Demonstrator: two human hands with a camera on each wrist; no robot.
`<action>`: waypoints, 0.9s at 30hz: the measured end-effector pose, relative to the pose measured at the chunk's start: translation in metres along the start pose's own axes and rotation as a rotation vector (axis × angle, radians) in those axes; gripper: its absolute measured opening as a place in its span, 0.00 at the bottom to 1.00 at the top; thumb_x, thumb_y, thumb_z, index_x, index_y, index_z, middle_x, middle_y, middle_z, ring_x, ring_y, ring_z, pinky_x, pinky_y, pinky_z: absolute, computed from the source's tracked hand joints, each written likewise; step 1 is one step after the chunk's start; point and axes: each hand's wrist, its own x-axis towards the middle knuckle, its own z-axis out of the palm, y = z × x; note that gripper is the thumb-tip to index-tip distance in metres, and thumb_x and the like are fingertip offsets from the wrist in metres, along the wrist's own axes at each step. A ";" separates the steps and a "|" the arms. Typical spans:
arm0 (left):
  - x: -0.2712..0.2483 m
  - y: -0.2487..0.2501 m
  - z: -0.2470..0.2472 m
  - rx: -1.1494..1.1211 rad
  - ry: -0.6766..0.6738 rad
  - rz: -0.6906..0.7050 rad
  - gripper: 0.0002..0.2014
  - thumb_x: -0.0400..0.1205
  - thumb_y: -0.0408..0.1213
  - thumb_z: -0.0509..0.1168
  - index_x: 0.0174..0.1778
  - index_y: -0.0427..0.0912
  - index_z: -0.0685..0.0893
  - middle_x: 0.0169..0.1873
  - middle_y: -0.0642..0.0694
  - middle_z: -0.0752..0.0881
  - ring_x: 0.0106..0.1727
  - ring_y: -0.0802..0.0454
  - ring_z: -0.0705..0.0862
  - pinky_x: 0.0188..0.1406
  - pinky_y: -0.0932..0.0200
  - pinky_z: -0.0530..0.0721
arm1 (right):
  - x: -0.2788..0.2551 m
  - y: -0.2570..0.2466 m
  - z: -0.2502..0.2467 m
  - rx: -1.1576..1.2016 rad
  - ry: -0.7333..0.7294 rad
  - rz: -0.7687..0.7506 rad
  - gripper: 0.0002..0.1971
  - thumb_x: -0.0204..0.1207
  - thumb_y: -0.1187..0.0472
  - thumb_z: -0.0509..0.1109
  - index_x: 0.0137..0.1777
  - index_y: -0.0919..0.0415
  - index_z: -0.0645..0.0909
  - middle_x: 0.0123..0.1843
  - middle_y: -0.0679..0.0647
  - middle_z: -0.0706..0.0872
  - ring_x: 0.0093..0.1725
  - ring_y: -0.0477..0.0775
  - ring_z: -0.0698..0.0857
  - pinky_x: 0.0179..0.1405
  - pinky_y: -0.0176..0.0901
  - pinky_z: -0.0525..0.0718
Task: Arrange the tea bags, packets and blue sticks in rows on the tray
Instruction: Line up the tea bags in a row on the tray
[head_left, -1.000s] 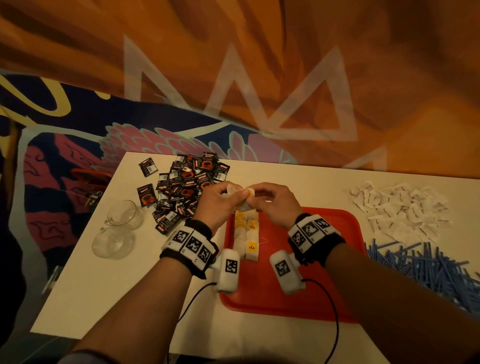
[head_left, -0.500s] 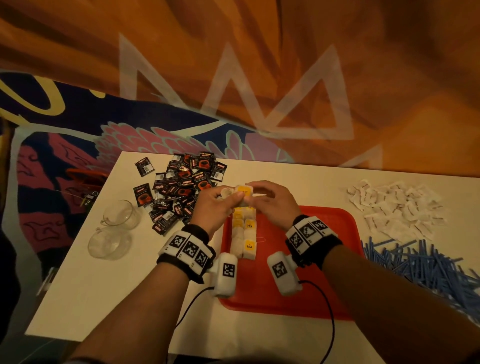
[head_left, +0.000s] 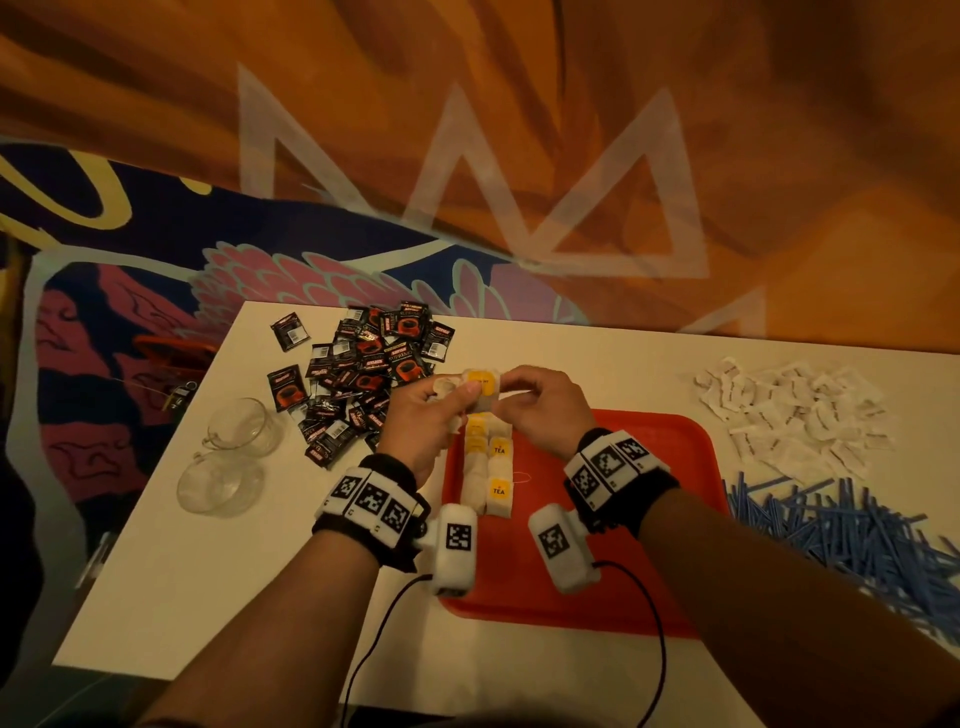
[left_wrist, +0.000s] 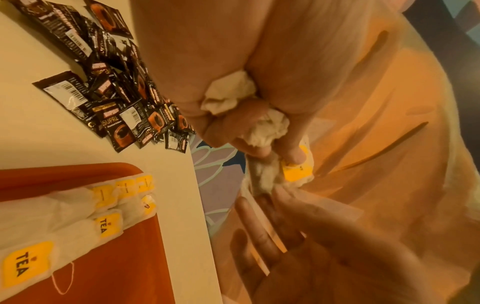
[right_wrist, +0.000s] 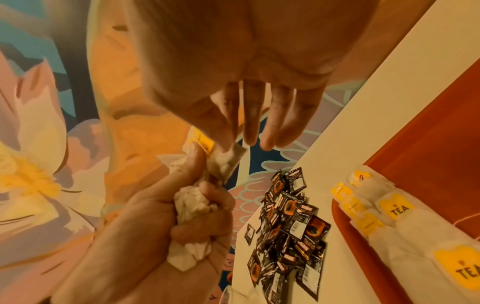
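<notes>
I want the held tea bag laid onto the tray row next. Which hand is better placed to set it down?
Probably the right hand: it pinches the tea bag and holds nothing else, while the left hand is full of bunched bags.

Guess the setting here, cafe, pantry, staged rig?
Probably a staged tabletop for a hospitality-style sorting task, not a working kitchen: a white table against a painted mural, bulk piles of coffee packets, white sachets and blue sticks around a red tray.

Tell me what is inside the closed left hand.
The left hand grips bunched white tea bags, one yellow-tagged bag pinched with the right hand. Their number is hidden.
</notes>
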 end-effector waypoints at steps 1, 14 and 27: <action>-0.001 -0.002 0.000 -0.009 0.000 -0.014 0.04 0.84 0.29 0.68 0.51 0.34 0.88 0.29 0.49 0.88 0.22 0.64 0.80 0.18 0.71 0.73 | 0.000 0.000 0.000 0.054 -0.007 0.004 0.13 0.70 0.64 0.78 0.51 0.48 0.85 0.52 0.46 0.88 0.46 0.44 0.87 0.49 0.42 0.85; 0.003 -0.030 -0.021 -0.034 0.084 -0.089 0.08 0.82 0.34 0.71 0.38 0.46 0.89 0.25 0.47 0.77 0.26 0.54 0.69 0.16 0.67 0.64 | -0.012 0.010 0.022 0.173 -0.134 0.143 0.07 0.74 0.65 0.77 0.39 0.54 0.85 0.35 0.54 0.89 0.43 0.58 0.91 0.47 0.54 0.87; -0.011 -0.096 -0.074 0.072 0.205 -0.357 0.08 0.83 0.42 0.72 0.49 0.41 0.88 0.35 0.48 0.84 0.27 0.56 0.76 0.17 0.65 0.68 | -0.041 0.104 0.081 0.048 -0.055 0.613 0.14 0.65 0.55 0.84 0.46 0.57 0.85 0.43 0.51 0.88 0.38 0.47 0.85 0.29 0.32 0.80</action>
